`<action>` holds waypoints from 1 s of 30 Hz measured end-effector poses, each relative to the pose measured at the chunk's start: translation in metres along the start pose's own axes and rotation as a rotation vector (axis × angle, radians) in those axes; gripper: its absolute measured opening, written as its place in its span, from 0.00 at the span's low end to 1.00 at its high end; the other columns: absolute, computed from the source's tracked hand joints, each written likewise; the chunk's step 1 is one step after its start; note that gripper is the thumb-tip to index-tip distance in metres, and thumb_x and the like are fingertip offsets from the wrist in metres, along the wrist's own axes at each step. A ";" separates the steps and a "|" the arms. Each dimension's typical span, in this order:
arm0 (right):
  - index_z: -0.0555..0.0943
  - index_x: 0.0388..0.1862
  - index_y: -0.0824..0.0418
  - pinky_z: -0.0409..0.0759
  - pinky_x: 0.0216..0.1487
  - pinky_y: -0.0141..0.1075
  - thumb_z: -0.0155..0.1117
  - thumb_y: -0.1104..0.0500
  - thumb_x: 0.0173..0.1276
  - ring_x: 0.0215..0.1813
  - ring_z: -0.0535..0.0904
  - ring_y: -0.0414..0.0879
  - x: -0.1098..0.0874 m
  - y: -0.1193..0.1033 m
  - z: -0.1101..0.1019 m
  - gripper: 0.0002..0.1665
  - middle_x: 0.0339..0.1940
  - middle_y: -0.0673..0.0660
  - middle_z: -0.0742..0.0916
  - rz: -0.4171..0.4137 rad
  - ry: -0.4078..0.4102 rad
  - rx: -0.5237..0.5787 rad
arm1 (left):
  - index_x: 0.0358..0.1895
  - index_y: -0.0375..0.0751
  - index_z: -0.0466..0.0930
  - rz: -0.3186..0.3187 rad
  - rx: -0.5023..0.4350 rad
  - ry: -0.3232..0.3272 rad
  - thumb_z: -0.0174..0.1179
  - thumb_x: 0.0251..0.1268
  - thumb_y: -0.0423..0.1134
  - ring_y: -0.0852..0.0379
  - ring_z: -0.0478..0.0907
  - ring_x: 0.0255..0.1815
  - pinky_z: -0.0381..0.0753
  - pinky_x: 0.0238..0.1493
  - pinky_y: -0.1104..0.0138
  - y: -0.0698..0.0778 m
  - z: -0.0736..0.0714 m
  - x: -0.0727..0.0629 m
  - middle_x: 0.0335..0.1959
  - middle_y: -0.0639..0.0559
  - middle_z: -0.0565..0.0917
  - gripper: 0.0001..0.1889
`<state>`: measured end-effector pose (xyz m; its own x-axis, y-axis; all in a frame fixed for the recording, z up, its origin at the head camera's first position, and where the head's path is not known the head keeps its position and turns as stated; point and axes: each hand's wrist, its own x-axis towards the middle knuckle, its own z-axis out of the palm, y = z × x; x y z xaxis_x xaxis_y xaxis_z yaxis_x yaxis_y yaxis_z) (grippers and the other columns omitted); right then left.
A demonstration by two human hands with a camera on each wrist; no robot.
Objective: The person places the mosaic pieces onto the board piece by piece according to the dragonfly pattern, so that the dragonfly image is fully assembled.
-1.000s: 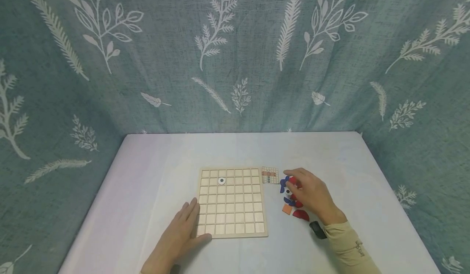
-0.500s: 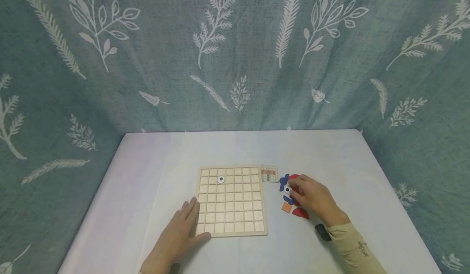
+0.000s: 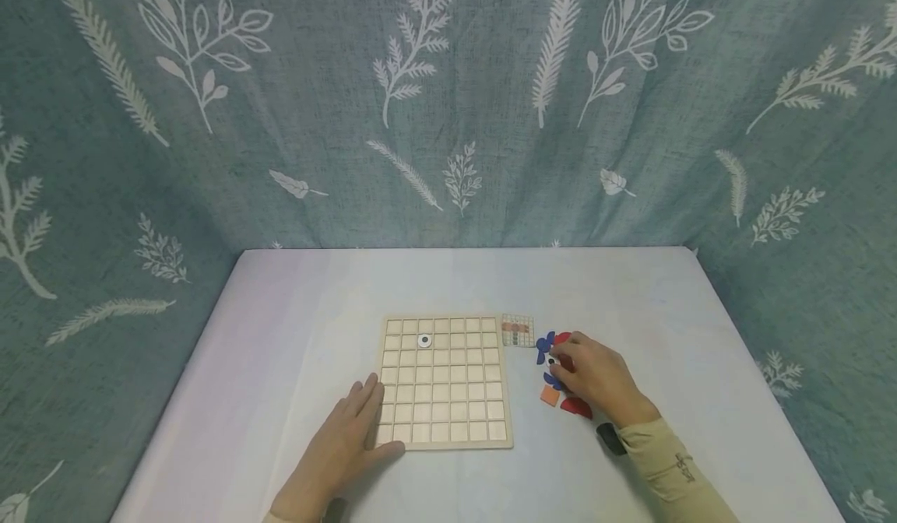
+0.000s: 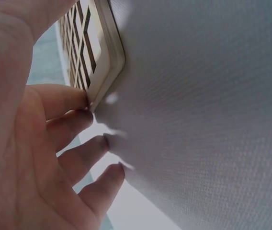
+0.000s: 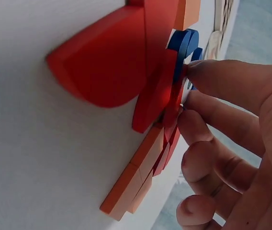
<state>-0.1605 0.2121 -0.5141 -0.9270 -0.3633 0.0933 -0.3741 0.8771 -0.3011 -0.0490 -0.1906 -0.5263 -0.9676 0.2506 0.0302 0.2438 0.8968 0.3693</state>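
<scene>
A light wooden grid board (image 3: 459, 391) lies on the white table, with a round white eye tile (image 3: 424, 340) in one of its upper cells. My left hand (image 3: 341, 437) rests along the board's left edge, fingers extended; the left wrist view has the fingertips against the frame's side. To the right of the board, my right hand (image 3: 599, 371) is over a small heap of coloured pieces. Its thumb and index finger pinch a second white eye tile (image 3: 550, 362) there. Red pieces (image 5: 102, 62) partly hide that tile in the right wrist view.
Beside the board's upper right corner lies a small pattern card (image 3: 518, 331). Blue pieces (image 3: 543, 345), an orange square (image 3: 550, 395) and a red half-round piece (image 3: 576, 408) surround the right hand. A patterned curtain (image 3: 448, 103) hangs behind the table.
The right hand's fingers have come down into the pile and closed in around the second eye tile. The left hand and the board have stayed in place.
</scene>
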 end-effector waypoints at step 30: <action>0.88 0.35 0.54 0.81 0.28 0.33 0.79 0.53 0.53 0.28 0.76 0.38 0.002 0.005 0.010 0.12 0.29 0.47 0.86 -0.233 0.282 -0.065 | 0.76 0.30 0.62 -0.030 -0.022 -0.065 0.68 0.60 0.63 0.32 0.57 0.77 0.60 0.74 0.41 0.001 -0.002 0.002 0.78 0.35 0.60 0.50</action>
<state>-0.1643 0.2128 -0.5248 -0.7848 -0.4625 0.4125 -0.5683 0.8025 -0.1815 -0.0504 -0.1897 -0.5238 -0.9679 0.2478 -0.0409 0.2129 0.8959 0.3898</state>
